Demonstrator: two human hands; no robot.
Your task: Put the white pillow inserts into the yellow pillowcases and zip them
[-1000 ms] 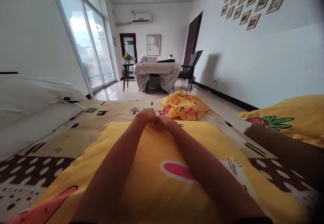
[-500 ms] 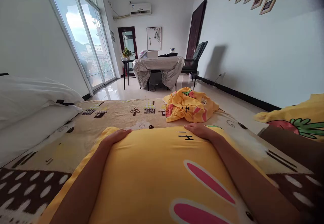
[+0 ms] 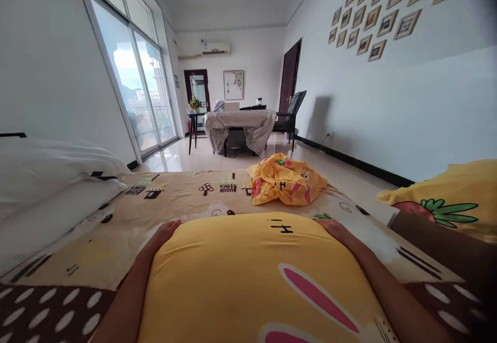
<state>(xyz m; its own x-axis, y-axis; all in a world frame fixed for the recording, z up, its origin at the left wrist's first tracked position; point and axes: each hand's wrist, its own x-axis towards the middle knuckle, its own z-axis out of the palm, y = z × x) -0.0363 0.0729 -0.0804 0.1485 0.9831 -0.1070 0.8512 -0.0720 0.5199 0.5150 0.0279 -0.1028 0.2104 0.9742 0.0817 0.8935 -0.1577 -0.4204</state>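
Note:
A plump yellow pillow point(image 3: 248, 270) lies in front of me on the bed, printed with "Hi!" and pink rabbit ears. My left hand point(image 3: 165, 233) grips its far left corner, with the fingers partly hidden behind the edge. At the far right corner my right hand point(image 3: 334, 229) grips the other side, its fingertips near a green leaf print. Beyond the pillow is a crumpled yellow cloth point(image 3: 285, 180) with a similar rabbit print.
The patterned bed sheet point(image 3: 186, 193) spreads under everything. White pillows point(image 3: 58, 193) are stacked at left. Another yellow fabric piece point(image 3: 446, 193) with a carrot-like print lies at right over something dark brown. A covered table point(image 3: 240, 119) and a black chair point(image 3: 293, 110) stand farther off.
Both hands have moved outward from the pillow's top edge to its sides. The pillow's flat border no longer shows at the sides. The view has tilted up.

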